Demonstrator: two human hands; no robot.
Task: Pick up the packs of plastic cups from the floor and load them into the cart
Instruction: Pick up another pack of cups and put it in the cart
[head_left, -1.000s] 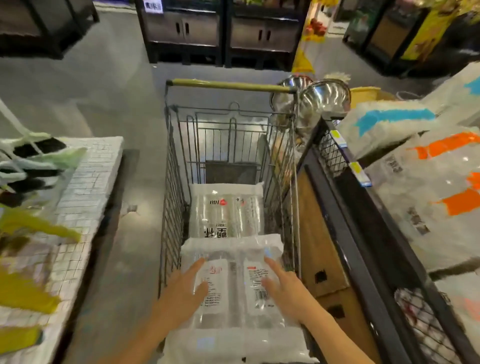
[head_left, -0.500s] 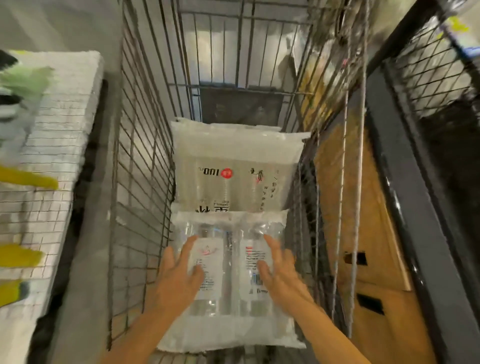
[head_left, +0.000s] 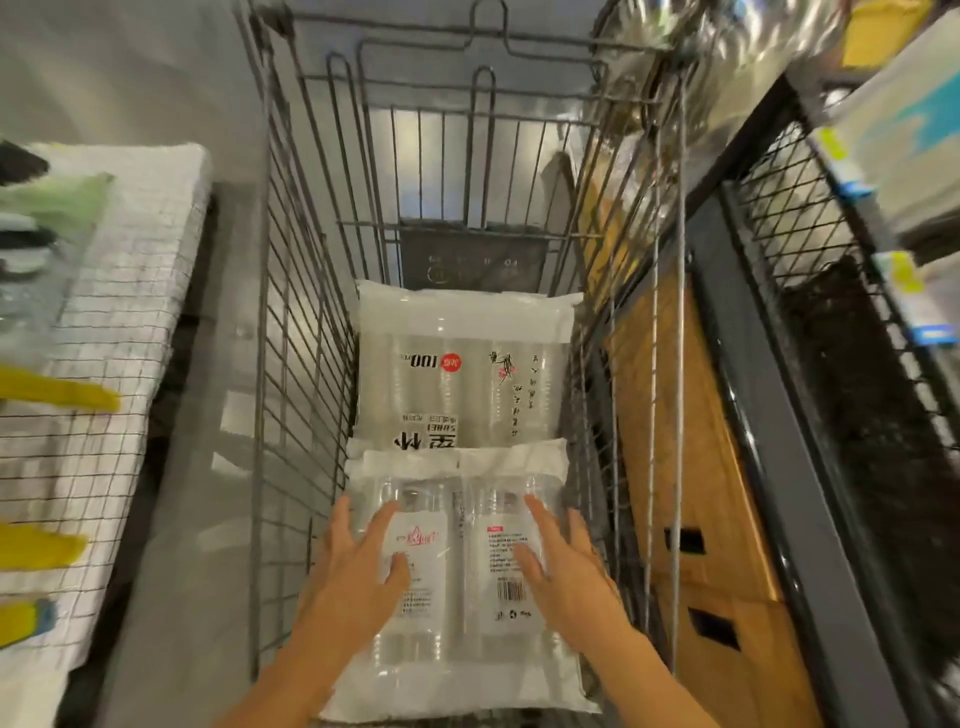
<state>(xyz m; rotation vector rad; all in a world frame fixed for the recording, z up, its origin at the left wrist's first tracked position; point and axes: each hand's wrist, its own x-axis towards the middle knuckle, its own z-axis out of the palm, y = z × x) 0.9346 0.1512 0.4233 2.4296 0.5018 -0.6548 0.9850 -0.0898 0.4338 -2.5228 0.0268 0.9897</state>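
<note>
The left hand (head_left: 353, 577) and the right hand (head_left: 566, 571) are lying flat on the near pack of plastic cups (head_left: 460, 525), one palm beside each white label, with fingers straight and spread (they are gripping nothing). This pack is resting on the bottom of the wire shopping cart (head_left: 301, 364), and its far edge is overlapping the second pack (head_left: 462, 364), which is lying deeper inside.

The cart (head_left: 301, 364) is grey metal wire with a dull finish. The near pack (head_left: 462, 649) and far pack (head_left: 462, 374) are wrapped in clear glossy plastic film with white opaque ends. The floor (head_left: 197, 519) is smooth and reflective, and the panel (head_left: 685, 441) beside the cart is wood with visible grain.
</note>
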